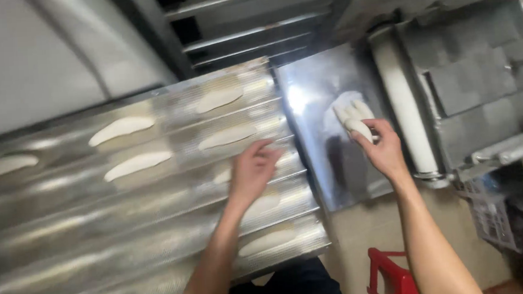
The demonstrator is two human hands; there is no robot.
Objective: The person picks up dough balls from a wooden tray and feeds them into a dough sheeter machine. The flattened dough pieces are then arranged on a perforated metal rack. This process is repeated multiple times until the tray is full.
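A long corrugated metal baking tray [69,234] lies across the view, with several pale oblong dough pieces in its grooves, such as one dough piece [121,129] at the upper left. My left hand [252,170] rests fingers-down over a groove near the tray's right end, touching a dough piece [264,204] partly hidden under it. My right hand [381,149] is over a shiny steel chute [316,162] to the right, fingers closed on one dough piece [359,127] from a small cluster [349,109] lying there.
A white roller [402,104] runs along the chute's right edge, part of a grey machine [478,76]. A rack with metal bars [238,35] stands behind. A red stool [390,277] and a wire basket [495,215] sit on the floor at lower right.
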